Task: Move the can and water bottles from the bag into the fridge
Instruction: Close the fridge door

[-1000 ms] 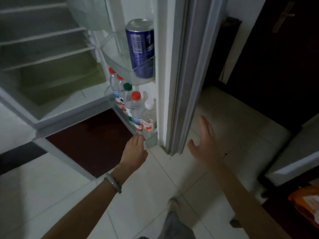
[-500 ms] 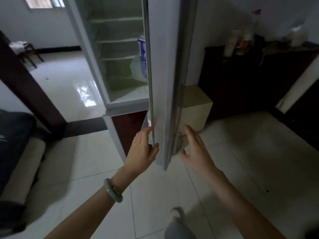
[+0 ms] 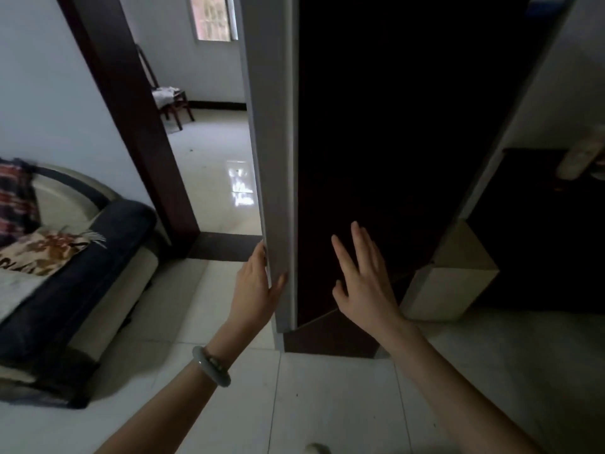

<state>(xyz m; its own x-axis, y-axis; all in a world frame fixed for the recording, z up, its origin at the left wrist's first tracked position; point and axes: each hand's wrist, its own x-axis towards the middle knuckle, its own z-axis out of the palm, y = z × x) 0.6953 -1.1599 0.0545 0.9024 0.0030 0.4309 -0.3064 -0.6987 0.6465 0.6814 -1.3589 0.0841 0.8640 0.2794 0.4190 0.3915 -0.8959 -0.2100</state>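
From the head camera, the left hand point(image 3: 258, 290) hooks the grey edge of the fridge door point(image 3: 273, 158), with its fingers point(image 3: 262, 253) curled round it. The right hand point(image 3: 363, 280) lies flat on the dark front, fingers spread wide. If the door shuts fast, the left fingers could get pinched. The can, water bottles and bag are out of sight, so I cannot tell where they are.

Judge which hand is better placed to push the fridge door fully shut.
Right, probably. The right hand lies open and flat by the dark front of the fridge door, ready to press. The left hand wraps the door's closing edge, where fingers could get pinched.
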